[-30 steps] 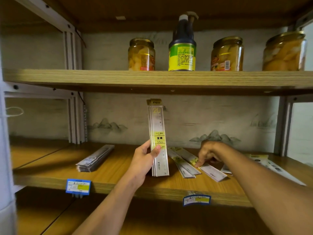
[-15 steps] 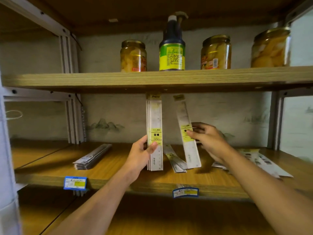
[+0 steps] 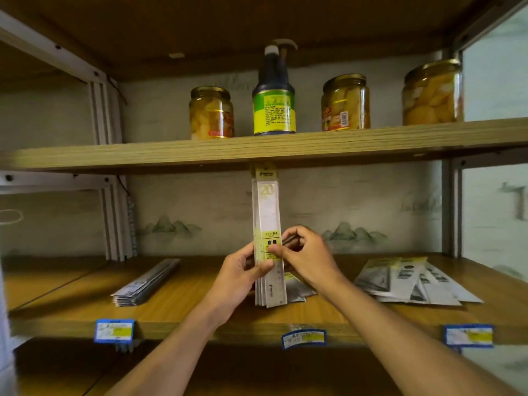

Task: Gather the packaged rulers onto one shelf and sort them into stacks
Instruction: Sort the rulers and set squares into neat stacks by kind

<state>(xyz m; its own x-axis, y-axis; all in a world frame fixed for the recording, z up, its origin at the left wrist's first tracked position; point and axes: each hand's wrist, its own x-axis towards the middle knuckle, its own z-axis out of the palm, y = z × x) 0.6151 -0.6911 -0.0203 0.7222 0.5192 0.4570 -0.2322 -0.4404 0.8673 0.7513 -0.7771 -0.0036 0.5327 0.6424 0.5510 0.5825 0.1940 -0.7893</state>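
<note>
On the wooden shelf (image 3: 200,307), an upright bundle of rulers (image 3: 268,224) is gripped at its middle by the left hand (image 3: 243,278) and pinched by the right hand (image 3: 305,258). Flat stacks are seen at 9 o'clock (image 3: 147,282) and 3 o'clock (image 3: 414,278).

Wooden shelves (image 3: 257,151) sit in a grey metal frame (image 3: 111,218). The pale back wall (image 3: 357,201) has faint painted mountains. On the upper shelf stand three jars (image 3: 211,112) and a dark bottle (image 3: 273,92). Blue price tags (image 3: 114,330) hang on the lower shelf edge (image 3: 228,332).
</note>
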